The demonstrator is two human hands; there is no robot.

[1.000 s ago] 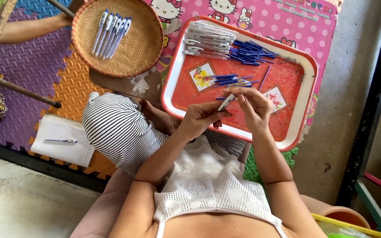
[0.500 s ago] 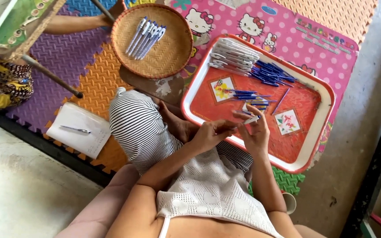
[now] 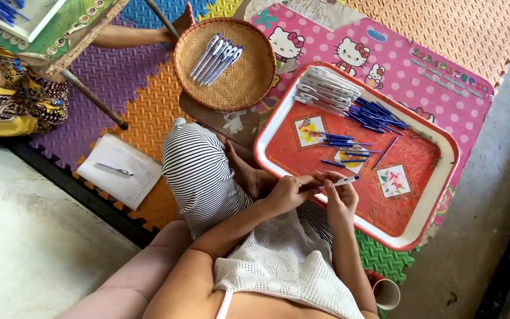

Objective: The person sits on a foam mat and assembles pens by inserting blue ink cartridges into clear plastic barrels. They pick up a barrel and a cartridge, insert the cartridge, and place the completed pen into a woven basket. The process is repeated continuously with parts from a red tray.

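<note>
Both hands over the red tray's (image 3: 444,195) near edge, left hand (image 3: 287,192) and right hand (image 3: 342,198) pinching one white pen (image 3: 340,182) between closed fingers, pen's middle hidden, maybe capless, finished pens (image 3: 216,57) in basket (image 3: 249,88), notepad (image 3: 119,171) aside.

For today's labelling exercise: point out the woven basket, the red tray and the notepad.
Woven basket (image 3: 244,88): head view, bare woven bottom.
Red tray (image 3: 415,177): head view, bare red floor.
Notepad (image 3: 126,183): head view, blank page below the pen.
</note>
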